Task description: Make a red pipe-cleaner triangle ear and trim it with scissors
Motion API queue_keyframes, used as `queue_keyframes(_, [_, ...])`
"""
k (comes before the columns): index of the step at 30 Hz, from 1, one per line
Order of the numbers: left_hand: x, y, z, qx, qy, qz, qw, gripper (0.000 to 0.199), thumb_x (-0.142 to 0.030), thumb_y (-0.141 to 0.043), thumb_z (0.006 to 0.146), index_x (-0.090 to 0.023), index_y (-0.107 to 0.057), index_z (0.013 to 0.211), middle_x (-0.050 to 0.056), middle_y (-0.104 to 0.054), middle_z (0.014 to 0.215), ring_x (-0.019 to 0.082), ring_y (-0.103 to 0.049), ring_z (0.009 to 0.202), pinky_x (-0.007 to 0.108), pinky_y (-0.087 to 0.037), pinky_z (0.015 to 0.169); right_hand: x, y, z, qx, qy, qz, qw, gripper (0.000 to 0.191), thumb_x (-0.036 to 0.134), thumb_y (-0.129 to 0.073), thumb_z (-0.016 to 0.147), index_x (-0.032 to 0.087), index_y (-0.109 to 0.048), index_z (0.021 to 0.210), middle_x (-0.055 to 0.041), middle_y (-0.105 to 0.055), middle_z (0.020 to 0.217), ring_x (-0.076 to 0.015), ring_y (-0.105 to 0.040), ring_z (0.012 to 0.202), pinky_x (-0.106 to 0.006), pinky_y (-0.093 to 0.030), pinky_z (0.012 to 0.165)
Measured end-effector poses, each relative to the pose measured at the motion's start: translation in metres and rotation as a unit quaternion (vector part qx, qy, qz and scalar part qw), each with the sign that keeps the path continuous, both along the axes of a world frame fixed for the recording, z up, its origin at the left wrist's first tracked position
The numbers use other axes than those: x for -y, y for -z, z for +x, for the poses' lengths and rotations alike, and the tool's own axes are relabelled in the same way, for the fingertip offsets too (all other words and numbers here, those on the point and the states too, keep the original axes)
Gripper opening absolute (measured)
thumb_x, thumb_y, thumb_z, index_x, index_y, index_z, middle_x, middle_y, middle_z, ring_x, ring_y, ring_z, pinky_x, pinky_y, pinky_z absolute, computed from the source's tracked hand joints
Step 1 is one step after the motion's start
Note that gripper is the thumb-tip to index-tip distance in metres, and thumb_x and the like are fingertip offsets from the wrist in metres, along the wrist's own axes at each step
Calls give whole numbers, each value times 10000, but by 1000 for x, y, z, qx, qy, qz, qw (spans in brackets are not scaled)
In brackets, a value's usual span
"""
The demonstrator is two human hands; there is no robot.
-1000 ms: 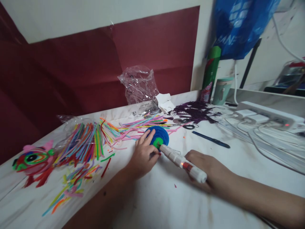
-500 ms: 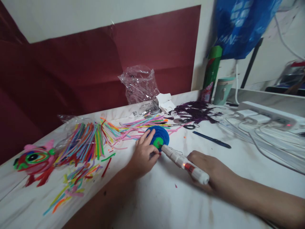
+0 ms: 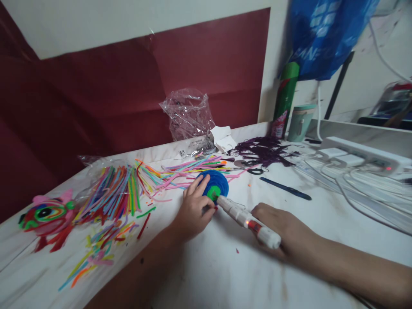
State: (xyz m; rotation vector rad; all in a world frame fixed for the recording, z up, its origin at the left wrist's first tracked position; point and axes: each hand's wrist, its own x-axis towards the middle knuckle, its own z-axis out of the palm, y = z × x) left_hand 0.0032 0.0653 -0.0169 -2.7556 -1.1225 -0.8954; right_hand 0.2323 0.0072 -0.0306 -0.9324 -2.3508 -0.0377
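Note:
A round blue disc (image 3: 222, 178), seemingly coiled from pipe cleaners, has a green patch (image 3: 213, 192) near its front. My left hand (image 3: 195, 209) grips the disc's left and near edge, fingers lying over it and thumb in front. A white hot glue gun (image 3: 236, 212) with a small glowing light sits in my right hand (image 3: 273, 227), whose fingers wrap round its handle, mostly hidden. Its nozzle points at the green patch and looks to touch it or hover just above. A small red bit shows by my left thumb.
Many coloured pipe cleaners (image 3: 112, 189) and cut pieces (image 3: 99, 246) lie left, beside a red-and-pink craft figure (image 3: 48, 216). Behind are a clear plastic bag (image 3: 188, 113) and purple strands (image 3: 264, 150). Right lie a dark strap (image 3: 286, 189), a power strip (image 3: 363, 154) with cables, and a green cup (image 3: 301, 123).
Almost nothing differs. The glue gun and my right hand have shifted very slightly left; my left hand stays on the blue disc.

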Motion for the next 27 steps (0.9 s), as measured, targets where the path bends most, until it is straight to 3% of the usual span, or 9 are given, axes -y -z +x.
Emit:
queue_keyframes(7, [1, 2, -1, 8, 2, 1, 1000, 90, -130, -542, 718, -171, -606, 671, 132, -333, 1402, 272, -223, 1310, 483, -276, 984, 1, -4, 5, -2, -24, 2, 1000, 117, 136, -401, 764, 195, -412, 664, -35, -512, 624, -146, -481, 568, -238, -383, 502])
queue_keyframes(11, [1, 4, -2, 26, -2, -9, 1000, 91, -126, -553, 713, -178, -615, 671, 110, -334, 1405, 271, -227, 1311, 477, -274, 992, 0, -5, 28, 40, 34, -20, 998, 144, 127, -367, 790, 191, -435, 681, -56, -533, 683, -161, -503, 609, -264, -403, 551])
queue_keyframes(18, [-1, 4, -3, 73, 0, -34, 997, 95, -116, -554, 703, -184, -601, 656, 105, -363, 1389, 260, -236, 1312, 470, -269, 1014, -18, 22, 66, 146, 86, 71, 983, 120, 197, -434, 775, 158, -535, 827, -92, -589, 742, -210, -551, 666, -310, -437, 592])
queue_keyframes(22, [-2, -1, -4, 123, -22, -79, 989, 94, -125, -558, 691, -189, -594, 632, 102, -423, 1350, 260, -294, 1288, 472, -278, 1016, -23, 24, 68, 185, 103, 50, 976, 183, 110, -457, 705, 139, -556, 855, -104, -609, 771, -219, -566, 691, -323, -463, 598])
queue_keyframes(25, [-5, -3, -5, 176, -38, -113, 977, 76, -152, -565, 690, -190, -586, 627, 103, -453, 1326, 252, -342, 1264, 457, -279, 1023, -22, 16, 72, 171, 76, 5, 982, 189, 168, -480, 741, 132, -580, 897, -129, -629, 861, -226, -594, 787, -334, -491, 661])
queue_keyframes(27, [-7, -3, -6, 208, -42, -129, 969, 72, -161, -565, 690, -192, -579, 627, 104, -478, 1305, 246, -365, 1251, 449, -273, 1028, -17, 8, 78, 157, 35, -4, 987, 296, 240, -526, 736, 130, -579, 1005, -145, -628, 991, -251, -588, 911, -366, -491, 744])
